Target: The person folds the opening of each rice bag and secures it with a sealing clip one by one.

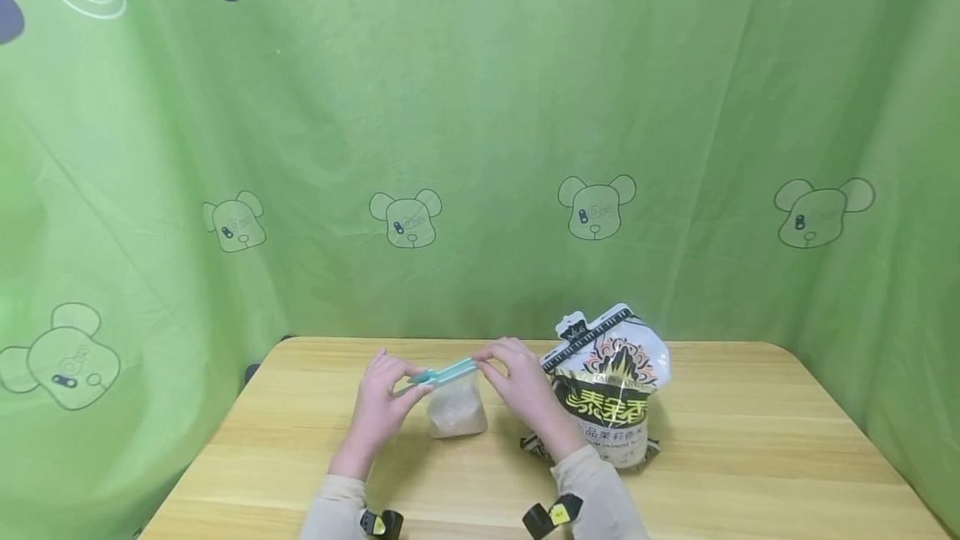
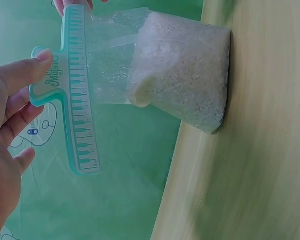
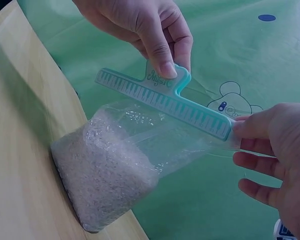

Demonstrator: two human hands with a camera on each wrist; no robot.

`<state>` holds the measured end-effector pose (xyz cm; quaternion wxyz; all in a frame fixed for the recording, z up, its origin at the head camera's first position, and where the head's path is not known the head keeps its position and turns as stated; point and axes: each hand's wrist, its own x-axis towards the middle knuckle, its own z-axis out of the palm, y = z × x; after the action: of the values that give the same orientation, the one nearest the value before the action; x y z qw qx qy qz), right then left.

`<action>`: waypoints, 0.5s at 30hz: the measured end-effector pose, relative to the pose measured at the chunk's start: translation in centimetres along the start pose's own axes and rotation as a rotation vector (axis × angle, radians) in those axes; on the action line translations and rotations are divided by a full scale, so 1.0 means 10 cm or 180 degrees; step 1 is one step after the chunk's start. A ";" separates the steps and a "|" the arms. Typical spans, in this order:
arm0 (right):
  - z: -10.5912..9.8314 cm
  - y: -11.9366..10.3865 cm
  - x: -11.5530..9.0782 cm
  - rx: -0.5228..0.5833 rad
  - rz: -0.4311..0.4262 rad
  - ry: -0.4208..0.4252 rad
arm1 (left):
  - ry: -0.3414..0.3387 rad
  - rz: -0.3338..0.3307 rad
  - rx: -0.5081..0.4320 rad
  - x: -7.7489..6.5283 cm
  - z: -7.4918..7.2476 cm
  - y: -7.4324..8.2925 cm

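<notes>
A small clear bag of rice point(image 1: 457, 411) stands on the table, its bottom filled with white grains and its upper plastic drawn upward. Across the bag's top lies a teal clip point(image 3: 165, 102) with a piano-key pattern and the word "Music". My left hand point(image 1: 380, 397) pinches the clip's handle between thumb and fingers. With thumb and forefinger, my right hand point(image 1: 519, 382) pinches the bag's top corner at the end of the clip; its other fingers are spread apart in the right wrist view. Whether the clip's jaws bite the plastic, I cannot tell.
Right of my right hand stands a larger printed bag of jasmine rice point(image 1: 611, 419), its folded top held by a black-and-white piano-key clip point(image 1: 588, 338). Both are on the wooden table point(image 1: 750, 440). A green patterned curtain point(image 1: 480, 107) hangs behind.
</notes>
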<state>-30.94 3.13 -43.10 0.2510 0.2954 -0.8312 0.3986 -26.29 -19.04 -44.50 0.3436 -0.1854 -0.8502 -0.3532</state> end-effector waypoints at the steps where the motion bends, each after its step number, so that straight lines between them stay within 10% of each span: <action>1: 0.00 0.00 0.00 -0.0007 0.0011 0.0012 | 0.0000 0.0007 -0.0005 0.00 0.00 0.00; 15: -0.05 -0.02 0.00 0.0104 0.0102 -0.0006 | 0.0071 0.0155 0.0030 0.00 0.03 0.03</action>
<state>-30.76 3.44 -42.70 0.2389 0.2865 -0.8295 0.4158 -26.28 -18.66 -44.47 0.3624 -0.2005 -0.8432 -0.3428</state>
